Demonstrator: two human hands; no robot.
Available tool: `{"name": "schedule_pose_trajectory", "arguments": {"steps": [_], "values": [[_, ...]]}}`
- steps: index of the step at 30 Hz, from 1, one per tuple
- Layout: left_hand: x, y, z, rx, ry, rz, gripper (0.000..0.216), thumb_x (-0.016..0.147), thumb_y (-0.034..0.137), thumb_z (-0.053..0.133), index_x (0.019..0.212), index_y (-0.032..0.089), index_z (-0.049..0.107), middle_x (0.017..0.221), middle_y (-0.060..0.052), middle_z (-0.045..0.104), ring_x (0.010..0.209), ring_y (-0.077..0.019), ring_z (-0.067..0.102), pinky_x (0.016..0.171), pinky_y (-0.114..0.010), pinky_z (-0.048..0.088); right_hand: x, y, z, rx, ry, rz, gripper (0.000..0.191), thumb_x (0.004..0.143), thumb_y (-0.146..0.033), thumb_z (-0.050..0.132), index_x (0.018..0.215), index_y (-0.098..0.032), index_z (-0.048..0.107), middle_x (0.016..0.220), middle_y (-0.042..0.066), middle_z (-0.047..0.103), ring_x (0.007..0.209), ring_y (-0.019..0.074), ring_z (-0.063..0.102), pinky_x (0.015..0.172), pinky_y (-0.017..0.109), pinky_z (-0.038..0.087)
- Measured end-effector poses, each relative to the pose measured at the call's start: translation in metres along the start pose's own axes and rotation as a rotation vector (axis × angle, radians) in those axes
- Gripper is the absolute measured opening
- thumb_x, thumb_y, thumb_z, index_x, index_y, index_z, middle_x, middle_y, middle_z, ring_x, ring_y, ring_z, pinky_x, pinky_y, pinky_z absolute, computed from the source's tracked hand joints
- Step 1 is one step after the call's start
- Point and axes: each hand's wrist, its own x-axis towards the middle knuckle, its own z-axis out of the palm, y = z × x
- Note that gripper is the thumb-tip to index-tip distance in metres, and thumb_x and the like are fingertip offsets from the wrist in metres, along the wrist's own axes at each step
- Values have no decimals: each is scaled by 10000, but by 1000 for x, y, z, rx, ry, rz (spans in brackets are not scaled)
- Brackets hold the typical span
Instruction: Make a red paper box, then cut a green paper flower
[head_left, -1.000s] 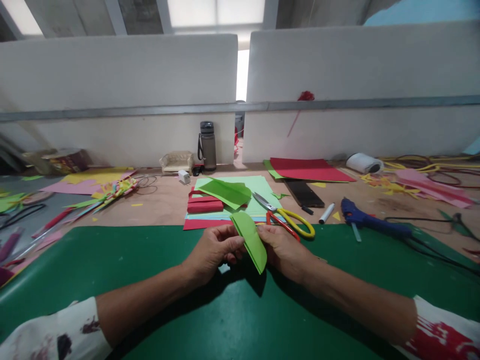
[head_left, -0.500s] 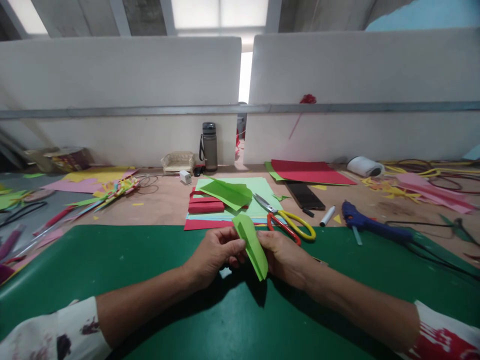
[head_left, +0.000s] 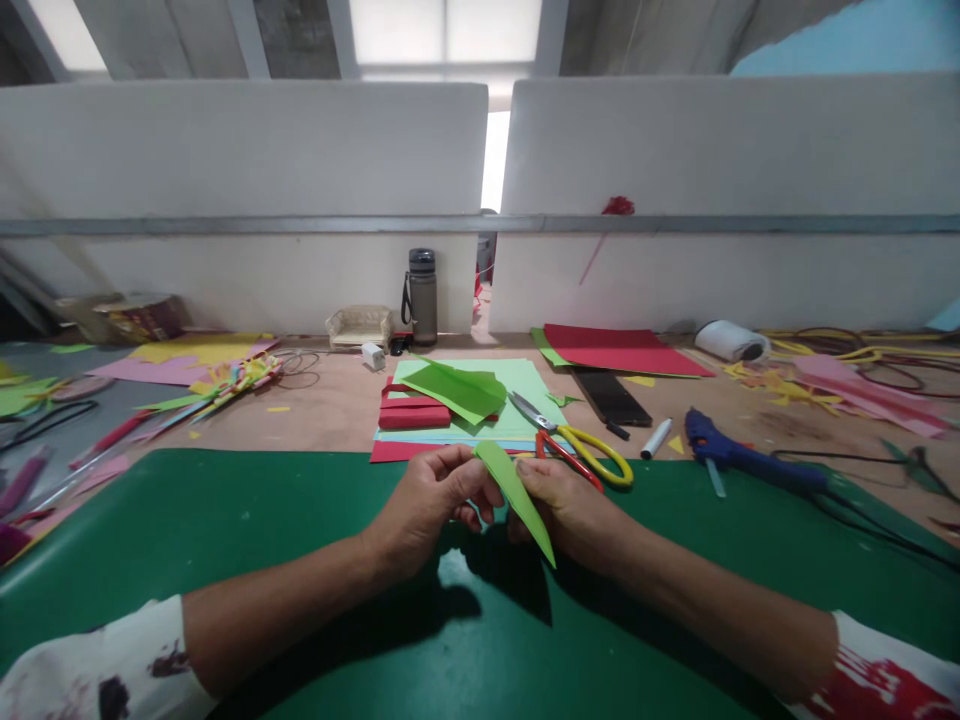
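A narrow piece of bright green paper (head_left: 517, 497), pointed at its lower end, slants between my two hands above the green mat (head_left: 360, 640). My left hand (head_left: 431, 500) is closed on its upper left edge, the fingers curled. From the other side, my right hand (head_left: 574, 505) pinches it; some of those fingertips are hidden behind the paper. Just beyond the hands, scissors (head_left: 574, 440) with one red and one yellow handle lie partly on pale green sheets (head_left: 517, 375). Folded green paper (head_left: 457, 388) and a folded red paper bundle (head_left: 412, 412) rest there too.
A blue glue gun (head_left: 750, 462) with its cord lies at the right, near a white marker (head_left: 657, 438) and a black phone (head_left: 611, 397). Behind stand a grey bottle (head_left: 424, 300) and white panels (head_left: 247, 150). Paper scraps and coloured strips (head_left: 232, 385) lie left.
The green paper has turned more edge-on, and its pointed lower end has swung slightly right. My left fingers have shifted along its edge. The camera view has tilted a little.
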Motion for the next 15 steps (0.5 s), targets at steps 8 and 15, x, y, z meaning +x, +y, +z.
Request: {"name": "schedule_pose_trajectory", "arguments": {"steps": [8, 15], "values": [[-1, 2, 5, 100, 29, 44, 304, 673, 277, 737, 904, 132, 603, 682, -7, 609, 561, -103, 534, 542, -229, 427, -4, -3, 4, -57, 53, -27, 346, 743, -501, 640, 706, -159, 606, 573, 12, 616, 472, 119, 521, 486, 250, 390], [-1, 1, 6, 171, 30, 26, 211, 741, 285, 685, 889, 143, 635, 657, -7, 599, 552, -101, 532, 526, -228, 422, -1, -1, 3, -12, 83, -20, 354, 724, -491, 669, 722, -142, 608, 582, 12, 606, 517, 117, 528, 491, 242, 403]]}}
